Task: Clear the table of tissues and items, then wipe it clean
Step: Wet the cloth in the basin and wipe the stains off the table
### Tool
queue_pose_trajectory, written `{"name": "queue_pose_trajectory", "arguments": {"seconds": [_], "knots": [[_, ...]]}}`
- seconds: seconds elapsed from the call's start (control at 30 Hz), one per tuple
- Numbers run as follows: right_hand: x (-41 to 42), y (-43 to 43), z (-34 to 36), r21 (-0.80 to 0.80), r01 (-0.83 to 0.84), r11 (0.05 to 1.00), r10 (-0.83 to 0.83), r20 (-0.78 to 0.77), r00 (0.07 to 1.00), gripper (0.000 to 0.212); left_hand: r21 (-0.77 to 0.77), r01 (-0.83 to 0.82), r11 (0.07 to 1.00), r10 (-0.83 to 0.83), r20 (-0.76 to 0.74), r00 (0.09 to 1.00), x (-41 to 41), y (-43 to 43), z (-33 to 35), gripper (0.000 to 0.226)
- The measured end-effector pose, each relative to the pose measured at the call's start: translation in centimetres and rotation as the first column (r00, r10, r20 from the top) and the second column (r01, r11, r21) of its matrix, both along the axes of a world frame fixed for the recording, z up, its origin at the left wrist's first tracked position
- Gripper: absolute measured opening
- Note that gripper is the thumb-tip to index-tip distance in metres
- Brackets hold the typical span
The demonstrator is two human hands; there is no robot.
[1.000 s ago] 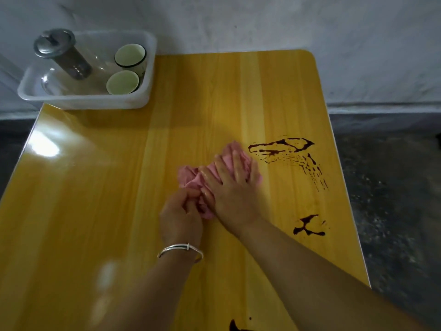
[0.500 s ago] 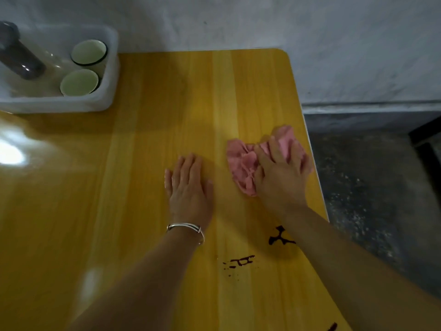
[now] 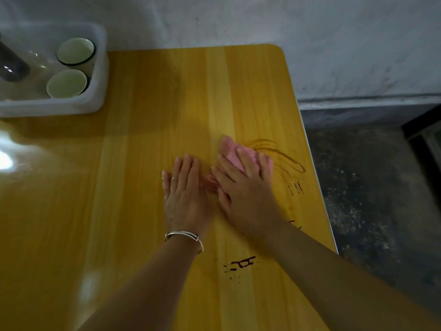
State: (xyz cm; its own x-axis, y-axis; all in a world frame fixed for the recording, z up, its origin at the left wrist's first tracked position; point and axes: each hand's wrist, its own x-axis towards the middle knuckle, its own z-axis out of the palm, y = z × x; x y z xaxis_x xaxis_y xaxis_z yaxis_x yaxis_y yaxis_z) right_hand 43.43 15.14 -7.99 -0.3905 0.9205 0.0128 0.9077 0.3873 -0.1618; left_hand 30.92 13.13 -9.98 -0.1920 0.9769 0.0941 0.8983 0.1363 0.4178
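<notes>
Yellow wood-grain table (image 3: 143, 211) is filling most of my view, with a pale wall behind it. I am pressing my right hand (image 3: 248, 187) flat on the pink cloth (image 3: 232, 151), fingers straight and spread rather than curled round it, so the cloth is lying bunched under my palm towards the table's right side. My left hand (image 3: 185, 187) is lying flat and released on bare wood just beside it, holding nothing. To the right of the cloth a dark smear (image 3: 286, 158) is thinning into streaks with small drips (image 3: 296, 187) below it, and that is what is worrying me: with only a flat palm on top, I am probably spreading the liquid instead of lifting it, and the cloth could be sliding out from under my fingers. If I am pushing outward, the wet could be running over the right edge onto the floor (image 3: 370, 187). A darker splat (image 3: 242, 262) is sitting nearer me between my forearms, and I am risking dragging an arm through it. A white bin (image 3: 100, 68) holding two green cups (image 3: 76, 50) is standing well apart at the far left corner, so I am not expecting to knock it.
</notes>
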Motion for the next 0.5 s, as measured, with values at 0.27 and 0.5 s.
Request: {"name": "queue_pose_trajectory", "arguments": {"seconds": [0.27,0.5], "knots": [[-0.5,3.7,0.7,-0.121,0.488,0.864,-0.491,0.006,0.871,0.048,0.0,0.018,1.0,-0.018,0.021,1.0,0.0,-0.1,0.3,0.064],[-1.4,0.4,0.2,-0.001,-0.031,1.0,0.031,-0.097,0.995,0.049,0.04,-0.004,0.999,-0.001,0.127,0.992,-0.4,-0.4,0.8,0.063]]}}
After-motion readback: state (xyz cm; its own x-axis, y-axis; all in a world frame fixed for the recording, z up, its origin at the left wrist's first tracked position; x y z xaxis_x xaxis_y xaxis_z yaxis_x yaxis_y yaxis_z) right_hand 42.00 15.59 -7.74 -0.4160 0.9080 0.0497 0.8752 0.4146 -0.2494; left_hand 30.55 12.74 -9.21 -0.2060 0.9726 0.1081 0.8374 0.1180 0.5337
